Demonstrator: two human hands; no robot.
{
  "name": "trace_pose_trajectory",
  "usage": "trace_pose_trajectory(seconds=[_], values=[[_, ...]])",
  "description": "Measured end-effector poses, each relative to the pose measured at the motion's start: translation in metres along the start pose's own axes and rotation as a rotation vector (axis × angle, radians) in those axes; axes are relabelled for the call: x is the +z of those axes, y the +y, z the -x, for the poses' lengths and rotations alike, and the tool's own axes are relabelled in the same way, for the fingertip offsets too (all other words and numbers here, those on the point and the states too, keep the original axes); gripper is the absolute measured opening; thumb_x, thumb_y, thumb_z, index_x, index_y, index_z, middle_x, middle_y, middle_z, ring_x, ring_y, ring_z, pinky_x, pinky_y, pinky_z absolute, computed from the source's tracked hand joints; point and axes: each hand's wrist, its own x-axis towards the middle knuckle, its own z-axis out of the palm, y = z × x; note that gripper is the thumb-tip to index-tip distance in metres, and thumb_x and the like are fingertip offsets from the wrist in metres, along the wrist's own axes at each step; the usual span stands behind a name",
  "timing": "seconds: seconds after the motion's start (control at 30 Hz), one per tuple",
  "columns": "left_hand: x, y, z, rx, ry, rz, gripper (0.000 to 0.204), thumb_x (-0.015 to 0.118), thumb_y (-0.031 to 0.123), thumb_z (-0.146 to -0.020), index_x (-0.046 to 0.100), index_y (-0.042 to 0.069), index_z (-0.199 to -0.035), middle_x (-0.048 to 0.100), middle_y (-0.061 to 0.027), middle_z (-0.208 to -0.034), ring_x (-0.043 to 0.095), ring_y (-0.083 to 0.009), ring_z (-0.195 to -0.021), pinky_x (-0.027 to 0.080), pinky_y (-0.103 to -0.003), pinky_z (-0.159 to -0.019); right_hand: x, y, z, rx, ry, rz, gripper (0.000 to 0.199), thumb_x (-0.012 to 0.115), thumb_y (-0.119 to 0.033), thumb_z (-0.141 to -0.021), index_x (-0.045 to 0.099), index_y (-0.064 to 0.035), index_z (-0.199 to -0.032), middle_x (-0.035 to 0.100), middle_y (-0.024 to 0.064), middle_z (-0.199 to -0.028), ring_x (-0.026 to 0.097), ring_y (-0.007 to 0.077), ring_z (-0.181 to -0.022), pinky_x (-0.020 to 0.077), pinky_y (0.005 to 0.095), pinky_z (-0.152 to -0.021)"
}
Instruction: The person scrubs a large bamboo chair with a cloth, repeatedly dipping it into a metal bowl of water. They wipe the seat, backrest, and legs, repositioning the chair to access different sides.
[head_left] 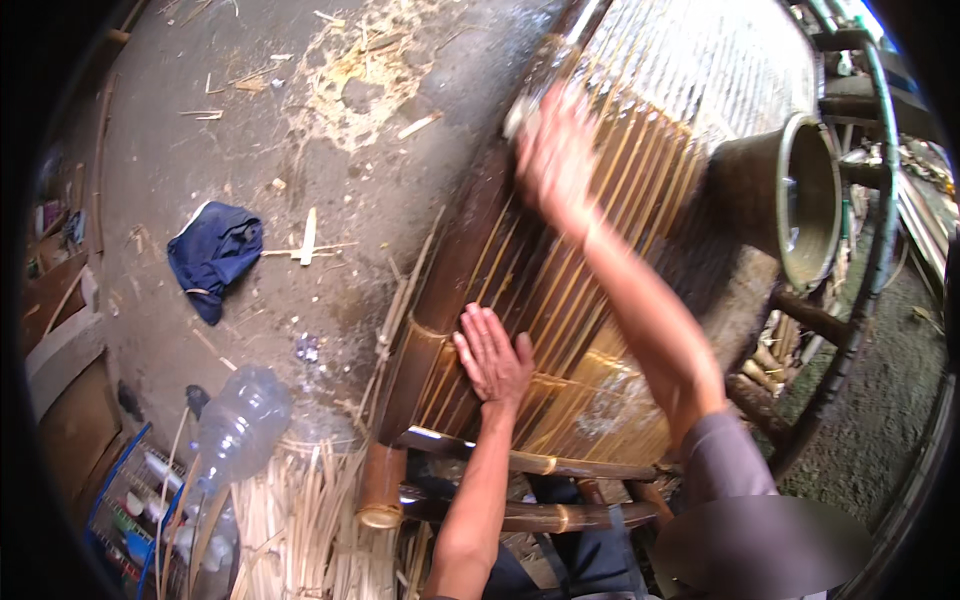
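A long bamboo bench (470, 235), with thin slats between thick dark poles, stretches away in front of me. Its slats look wet and shiny. My left hand (492, 365) rests on the near slats, palm down, fingers extended, holding nothing. Farther along, my right hand (555, 150) is blurred by motion, its fingers curled over the left side pole. A small pale pad (516, 117) shows at those fingers, pressed against the pole; its exact kind is unclear. On the slats at the right, a bucket (810, 200) stands with its opening facing right in this view.
On the concrete floor at the left lie a dark blue cloth (215, 250), bamboo scraps (308, 238) and a large clear plastic bottle (245, 410). Split bamboo strips (310, 520) are piled beside the bench's near end. A curved bamboo rail (885, 200) borders the right side.
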Motion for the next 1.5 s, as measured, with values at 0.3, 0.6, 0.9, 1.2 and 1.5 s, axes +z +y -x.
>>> trace_pose_trajectory(seconds=[0.3,0.6,0.9,1.2,1.5], values=[[-0.011,0.008,-0.006,-0.061,-0.129,-0.047,0.057,0.037,0.025,-0.100,0.028,-0.006,-0.148,0.025,-0.0230,-0.156,0.024,-0.0361,-0.145,0.018,-0.047,-0.119,0.017,0.032,0.019,-0.069,-0.102,-0.559,0.055,0.044,-0.023,-0.097,0.036,0.0003,-0.146,0.033,0.0225,-0.152,0.028,0.0385,-0.143,0.0179,0.0517,-0.119],[-0.009,0.004,-0.004,-0.054,-0.128,-0.050,0.058,0.038,0.027,-0.099,0.030,-0.005,-0.147,0.026,-0.0231,-0.156,0.025,-0.0371,-0.145,0.019,-0.049,-0.118,0.060,0.083,-0.040,-0.146,-0.215,-0.454,0.065,0.046,-0.031,-0.096,0.028,0.0015,-0.149,0.031,0.0229,-0.154,0.030,0.0352,-0.143,0.0194,0.0475,-0.119],[-0.009,0.001,-0.002,-0.083,-0.140,-0.068,0.059,0.039,0.025,-0.098,0.029,-0.006,-0.147,0.026,-0.0247,-0.155,0.023,-0.0380,-0.145,0.017,-0.050,-0.118,0.099,0.098,-0.018,-0.438,-0.112,-0.042,0.060,0.043,-0.027,-0.097,0.030,-0.0013,-0.149,0.033,0.0209,-0.153,0.027,0.0328,-0.145,0.0196,0.0499,-0.118],[-0.009,-0.005,0.002,-0.117,-0.157,-0.071,0.059,0.038,0.027,-0.098,0.030,-0.006,-0.147,0.026,-0.0244,-0.156,0.024,-0.0375,-0.145,0.017,-0.049,-0.118,0.080,0.088,-0.029,-0.268,-0.138,-0.524,0.061,0.043,-0.029,-0.099,0.028,0.0029,-0.148,0.030,0.0235,-0.154,0.026,0.0389,-0.144,0.0171,0.0501,-0.119],[-0.002,-0.016,0.009,-0.113,-0.100,-0.043,0.064,0.044,0.024,-0.096,0.025,-0.008,-0.148,0.022,-0.0264,-0.156,0.022,-0.0400,-0.145,0.015,-0.049,-0.119,-0.074,-0.010,0.078,-0.528,-0.495,-0.979,0.058,0.047,-0.032,-0.097,0.035,-0.0095,-0.149,0.033,0.0147,-0.155,0.022,0.0323,-0.147,0.0117,0.0482,-0.120]])
